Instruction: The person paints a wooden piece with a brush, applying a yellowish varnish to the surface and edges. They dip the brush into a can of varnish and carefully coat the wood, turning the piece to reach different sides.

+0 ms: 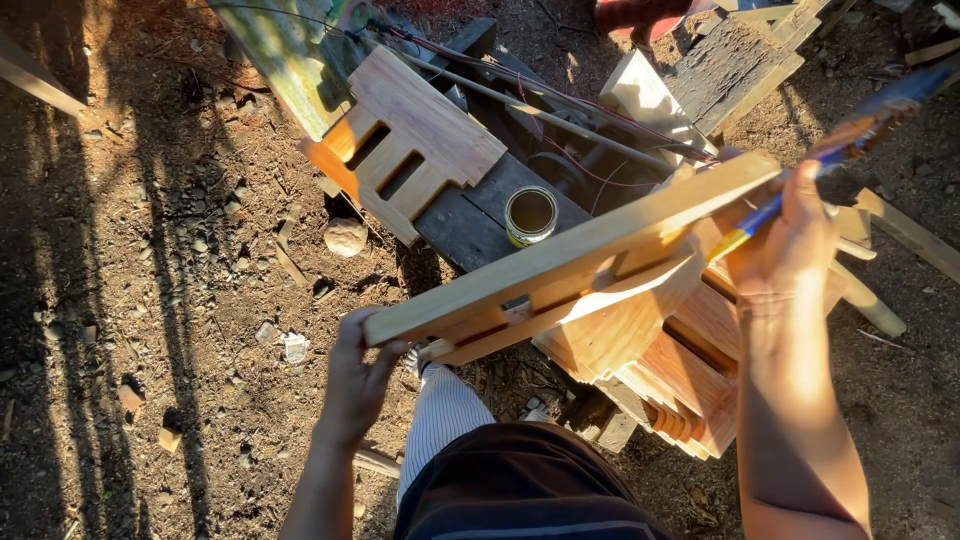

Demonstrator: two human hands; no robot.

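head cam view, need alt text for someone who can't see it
Seen from above, a person's left hand grips the end of a slatted wooden piece while the right hand holds a paintbrush over it. An open tin sits on a dark plank, with similar wooden pieces around on bare dirt.

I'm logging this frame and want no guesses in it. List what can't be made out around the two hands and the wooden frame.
- Brush, head view: its far end is blurred and cut off by the right edge; the right hand covers part of the handle.
- Open tin, head view: contents are too dark and small to tell.
- Wooden frame, head view: the underside faces away; the left hand covers its near corner.
- Stacked wooden pieces, head view: partly hidden behind frame and right forearm.
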